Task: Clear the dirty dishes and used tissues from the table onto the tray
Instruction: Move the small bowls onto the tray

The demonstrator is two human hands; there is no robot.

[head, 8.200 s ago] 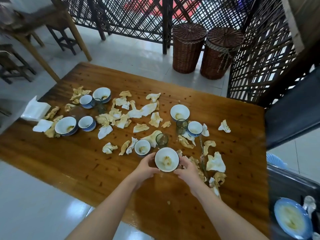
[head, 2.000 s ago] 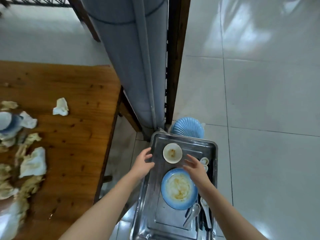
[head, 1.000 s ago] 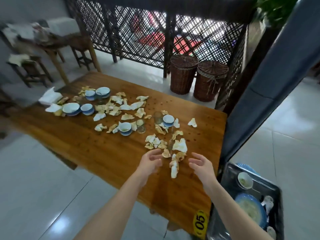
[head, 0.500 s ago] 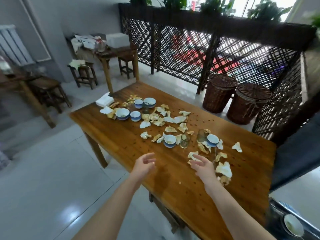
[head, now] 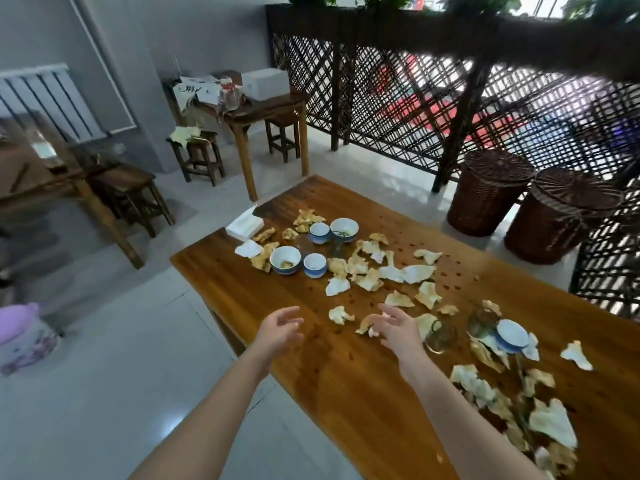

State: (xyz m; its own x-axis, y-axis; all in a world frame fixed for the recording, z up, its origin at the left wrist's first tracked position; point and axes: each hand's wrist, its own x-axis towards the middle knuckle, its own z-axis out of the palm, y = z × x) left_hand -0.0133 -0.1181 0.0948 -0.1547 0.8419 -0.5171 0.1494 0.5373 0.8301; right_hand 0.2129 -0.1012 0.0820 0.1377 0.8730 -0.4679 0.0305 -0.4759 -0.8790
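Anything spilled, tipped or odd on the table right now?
Crumpled, stained tissues lie scattered across the table among the bowls and glasses. No dish looks tipped or broken. The left hand and right hand hover open, holding nothing.

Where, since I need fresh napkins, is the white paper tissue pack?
In the head view, the white paper tissue pack sits at the brown wooden table's far left corner, beyond the blue-and-white ceramic bowl.

Left hand (head: 281, 330): empty, fingers loosely spread and slightly curled, held above the near edge of the table (head: 346, 386).
Right hand (head: 398, 330): empty, fingers relaxed, palm turned inward, over the table, further in.
Forearms: both bare, extended forward.
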